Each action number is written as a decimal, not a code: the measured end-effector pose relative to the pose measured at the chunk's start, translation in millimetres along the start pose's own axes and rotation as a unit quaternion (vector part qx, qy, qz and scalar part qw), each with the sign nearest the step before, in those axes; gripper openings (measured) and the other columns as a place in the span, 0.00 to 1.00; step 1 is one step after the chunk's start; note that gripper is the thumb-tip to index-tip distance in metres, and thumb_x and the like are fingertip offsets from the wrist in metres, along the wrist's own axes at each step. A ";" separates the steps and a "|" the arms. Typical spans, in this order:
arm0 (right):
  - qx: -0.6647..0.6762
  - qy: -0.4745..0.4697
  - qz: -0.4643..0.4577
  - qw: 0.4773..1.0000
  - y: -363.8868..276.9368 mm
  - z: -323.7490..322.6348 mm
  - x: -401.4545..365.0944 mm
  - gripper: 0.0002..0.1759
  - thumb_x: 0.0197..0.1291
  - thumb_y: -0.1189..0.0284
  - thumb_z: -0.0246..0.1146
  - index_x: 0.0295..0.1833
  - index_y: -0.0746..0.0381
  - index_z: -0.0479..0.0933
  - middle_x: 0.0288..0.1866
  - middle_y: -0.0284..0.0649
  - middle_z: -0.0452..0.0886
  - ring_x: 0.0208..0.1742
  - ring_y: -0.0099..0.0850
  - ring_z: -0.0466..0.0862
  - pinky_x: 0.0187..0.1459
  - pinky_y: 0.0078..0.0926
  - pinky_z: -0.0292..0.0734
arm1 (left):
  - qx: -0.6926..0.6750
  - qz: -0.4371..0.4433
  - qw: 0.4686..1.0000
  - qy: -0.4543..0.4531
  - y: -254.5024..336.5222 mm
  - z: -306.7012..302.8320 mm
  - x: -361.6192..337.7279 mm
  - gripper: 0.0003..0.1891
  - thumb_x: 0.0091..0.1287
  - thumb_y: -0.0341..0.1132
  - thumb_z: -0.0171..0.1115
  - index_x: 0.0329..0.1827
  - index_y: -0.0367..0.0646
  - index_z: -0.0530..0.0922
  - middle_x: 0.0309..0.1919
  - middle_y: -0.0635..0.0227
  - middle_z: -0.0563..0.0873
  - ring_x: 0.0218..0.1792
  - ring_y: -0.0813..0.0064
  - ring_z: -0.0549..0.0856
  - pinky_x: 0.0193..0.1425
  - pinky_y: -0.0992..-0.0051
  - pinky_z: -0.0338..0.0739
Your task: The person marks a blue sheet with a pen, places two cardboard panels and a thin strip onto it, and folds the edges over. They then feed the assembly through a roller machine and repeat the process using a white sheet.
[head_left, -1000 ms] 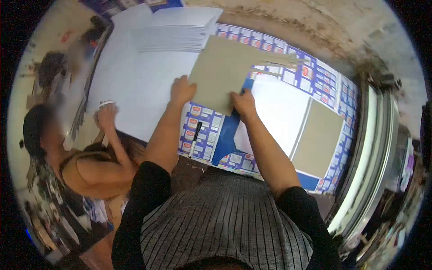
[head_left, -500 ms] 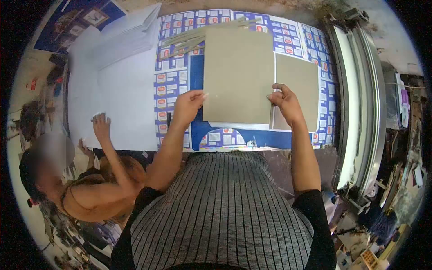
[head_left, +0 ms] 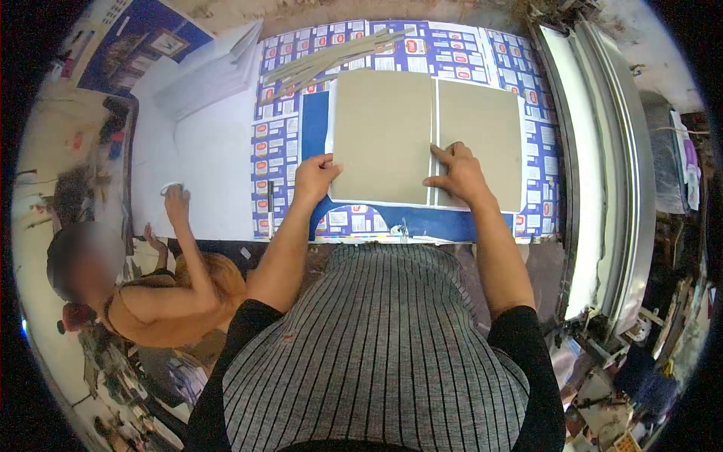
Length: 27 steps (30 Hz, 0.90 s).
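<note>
A greyish-brown cardboard panel (head_left: 380,135) lies flat on a white-edged blue sheet (head_left: 315,120). To its right lies a second cardboard panel (head_left: 480,151), with a narrow strip (head_left: 433,113) in the gap between them. My left hand (head_left: 315,179) pinches the lower left edge of the first panel, thumb and fingers close together. Over the gap, my right hand (head_left: 461,177) rests with thumb and forefinger spread, the tips touching the first panel's right edge and the strip.
Thin cardboard strips (head_left: 331,60) lie at the back on printed blue sheets (head_left: 273,151). A dark pen-like stick (head_left: 270,197) is left of my hand. On the left, a co-worker's hand (head_left: 177,203) works on large white paper (head_left: 215,166). A metal-edged machine (head_left: 602,173) stands right.
The first panel has come down and left onto the sheet, beside the second panel. My right fingers have spread at its edge. The co-worker's hand has shifted slightly.
</note>
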State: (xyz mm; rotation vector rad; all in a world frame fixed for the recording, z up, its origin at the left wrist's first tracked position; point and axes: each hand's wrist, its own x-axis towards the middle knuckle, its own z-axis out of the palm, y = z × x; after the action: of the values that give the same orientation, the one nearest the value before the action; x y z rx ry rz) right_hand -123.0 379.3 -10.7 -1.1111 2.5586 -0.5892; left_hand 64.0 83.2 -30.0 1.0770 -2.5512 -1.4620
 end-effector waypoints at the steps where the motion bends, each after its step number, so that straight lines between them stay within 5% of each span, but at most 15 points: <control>1: 0.002 0.001 -0.002 1.000 2.1 1.2 0.8 0.45 0.42 0.50 0.80 0.70 0.49 0.78 0.49 0.43 0.77 0.55 0.42 0.78 0.55 0.41 0.76 | 0.002 0.000 1.000 0.002 0.1 -0.3 0.5 0.19 0.61 0.36 0.72 0.56 0.41 0.87 0.30 0.71 0.87 0.30 0.79 0.83 0.38 0.75 0.78; 6: -0.023 0.001 -0.009 1.000 3.3 4.1 2.6 0.47 0.41 0.50 0.80 0.71 0.48 0.77 0.50 0.43 0.77 0.55 0.42 0.78 0.55 0.41 0.77 | 0.028 0.012 1.000 0.000 1.7 -1.1 -2.6 0.25 0.61 0.37 0.76 0.58 0.32 0.83 0.33 0.68 0.88 0.35 0.79 0.85 0.42 0.76 0.80; 9: -0.029 -0.010 -0.003 1.000 1.0 2.2 4.0 0.46 0.41 0.50 0.80 0.71 0.49 0.77 0.50 0.43 0.77 0.55 0.42 0.78 0.55 0.41 0.77 | 0.003 0.013 1.000 0.006 -8.2 0.3 1.6 0.22 0.60 0.39 0.74 0.57 0.41 0.86 0.32 0.67 0.89 0.33 0.76 0.85 0.41 0.74 0.79; 15: -0.022 -0.014 -0.003 1.000 1.2 2.1 3.9 0.46 0.40 0.51 0.81 0.69 0.51 0.78 0.51 0.43 0.77 0.55 0.42 0.78 0.55 0.41 0.76 | 0.041 0.014 0.999 -0.014 -0.3 -4.4 2.9 0.25 0.60 0.39 0.77 0.57 0.34 0.85 0.35 0.66 0.89 0.35 0.78 0.85 0.43 0.75 0.80; 27: -0.013 0.014 -0.013 1.000 -2.4 0.3 0.5 0.44 0.39 0.55 0.81 0.67 0.56 0.80 0.48 0.44 0.76 0.52 0.43 0.78 0.55 0.40 0.77 | 0.081 0.029 0.996 -0.020 1.1 -5.9 4.7 0.26 0.61 0.42 0.76 0.59 0.37 0.84 0.36 0.64 0.90 0.38 0.75 0.87 0.45 0.74 0.80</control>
State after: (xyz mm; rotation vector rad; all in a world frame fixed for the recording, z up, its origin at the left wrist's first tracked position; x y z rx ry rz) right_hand -121.7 377.4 -9.9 -1.1540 2.5858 -0.5833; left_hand 61.7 76.5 -27.3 0.9915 -2.7452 -1.2947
